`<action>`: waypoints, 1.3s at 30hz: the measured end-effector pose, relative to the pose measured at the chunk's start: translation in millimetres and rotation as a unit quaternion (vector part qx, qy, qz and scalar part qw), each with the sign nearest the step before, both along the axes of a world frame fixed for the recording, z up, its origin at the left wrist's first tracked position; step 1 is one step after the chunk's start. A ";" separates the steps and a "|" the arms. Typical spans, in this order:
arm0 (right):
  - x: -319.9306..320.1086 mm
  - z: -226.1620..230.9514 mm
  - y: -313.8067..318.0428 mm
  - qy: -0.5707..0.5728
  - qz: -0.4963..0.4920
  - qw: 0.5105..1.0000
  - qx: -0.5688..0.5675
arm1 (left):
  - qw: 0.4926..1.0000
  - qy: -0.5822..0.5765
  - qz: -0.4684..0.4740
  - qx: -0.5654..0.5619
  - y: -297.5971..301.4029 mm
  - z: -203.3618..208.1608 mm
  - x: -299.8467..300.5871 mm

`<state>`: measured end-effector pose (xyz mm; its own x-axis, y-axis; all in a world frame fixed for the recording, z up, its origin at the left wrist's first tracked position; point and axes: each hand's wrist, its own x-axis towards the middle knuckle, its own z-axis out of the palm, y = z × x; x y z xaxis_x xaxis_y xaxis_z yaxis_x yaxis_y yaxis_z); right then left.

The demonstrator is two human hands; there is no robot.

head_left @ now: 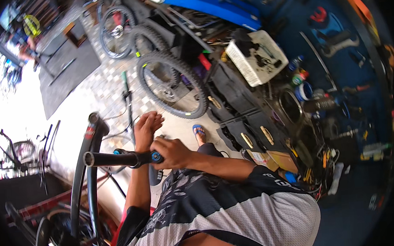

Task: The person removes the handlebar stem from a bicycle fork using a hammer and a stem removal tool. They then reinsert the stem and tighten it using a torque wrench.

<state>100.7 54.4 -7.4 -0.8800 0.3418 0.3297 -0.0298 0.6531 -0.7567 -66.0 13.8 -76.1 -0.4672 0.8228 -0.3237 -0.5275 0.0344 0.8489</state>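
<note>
My right hand (pixel 174 153) is closed around the crown end of a black bicycle suspension fork (pixel 112 159), beside a blue adjuster cap. The fork's steerer tube points left with its round open end showing; a second blue cap sits near my left wrist, and part of a black leg shows below. My left hand (pixel 148 126) is raised beyond the fork, its fingers loosely bent, with nothing visible in them. Left of the fork stands a dark bicycle frame (pixel 80 186), its bare head tube uppermost.
A knobbly-tyred wheel (pixel 146 87) stands ahead of me on the tiled floor. To the right are black drawers (pixel 234 97), a white basket (pixel 250 73) of dark parts and a workbench crowded with tools. More bicycles (pixel 18 151) stand at left. A person (pixel 24 43) is at far left.
</note>
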 end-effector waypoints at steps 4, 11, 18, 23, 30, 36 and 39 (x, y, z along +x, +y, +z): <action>4.9 7.6 25.0 0.010 -0.105 0.994 -0.020 | 0.976 0.167 -0.137 0.027 -29.2 0.6 13.1; 32.2 37.8 89.1 -0.022 -0.176 0.983 -0.049 | 0.976 0.185 -0.112 0.036 -9.0 30.9 68.7; 169.9 57.7 220.0 0.085 -0.342 0.936 -0.011 | 0.970 0.232 -0.021 0.067 61.3 15.6 107.9; 374.2 66.9 327.4 -0.178 -0.669 0.715 0.102 | 0.969 0.242 0.009 0.047 82.0 3.1 110.8; 499.7 39.6 405.1 -0.550 -0.581 0.599 0.043 | 0.951 0.304 -0.050 -0.028 105.5 -0.1 120.0; 506.1 21.7 446.4 -0.623 -0.517 0.587 0.012 | 0.941 0.303 -0.126 -0.081 107.4 6.6 141.6; 503.9 20.6 452.5 -0.629 -0.508 0.588 0.023 | 0.932 0.327 -0.120 -0.105 107.9 12.7 153.8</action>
